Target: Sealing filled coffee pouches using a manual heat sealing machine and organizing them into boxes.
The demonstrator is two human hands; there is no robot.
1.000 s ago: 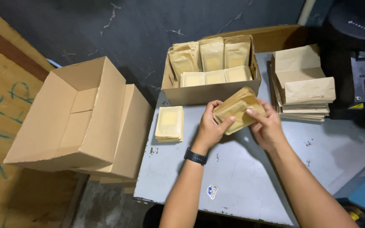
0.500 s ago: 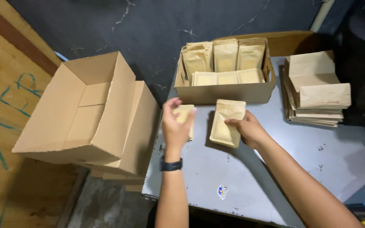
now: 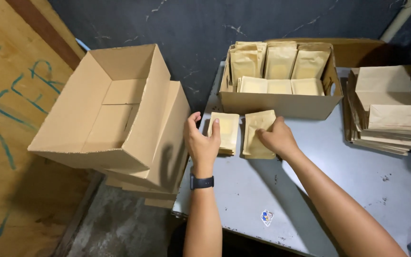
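Between your two hands, on the grey table (image 3: 243,190), lie two lots of flat kraft-paper pouches side by side, close but not clearly touching. Your left hand (image 3: 201,140), a dark watch (image 3: 201,182) at its wrist, cups the left edge of the small pouch stack (image 3: 228,131), thumb laid over its face and fingers spread loosely rather than clamped. Your right hand (image 3: 276,138) presses down on the second pouch bundle (image 3: 258,133), fingers curled over its right edge and gripping it against the table; how many pouches it holds you cannot tell. Your hands sit near each other but apart, each on its own pile. Just beyond your fingertips stands an open cardboard box (image 3: 281,103) filled with more pouches, some upright along the back, some lying flat in front. Off to the right of your right hand, well apart from it, rests a tall pile of folded brown paper bags (image 3: 391,112). To the left of your left hand, off the table's edge, an empty carton (image 3: 120,109) tilts with its opening towards you, resting on flattened cardboard (image 3: 167,143). Farther left is a plywood sheet (image 3: 5,143) marked with blue-green paint.
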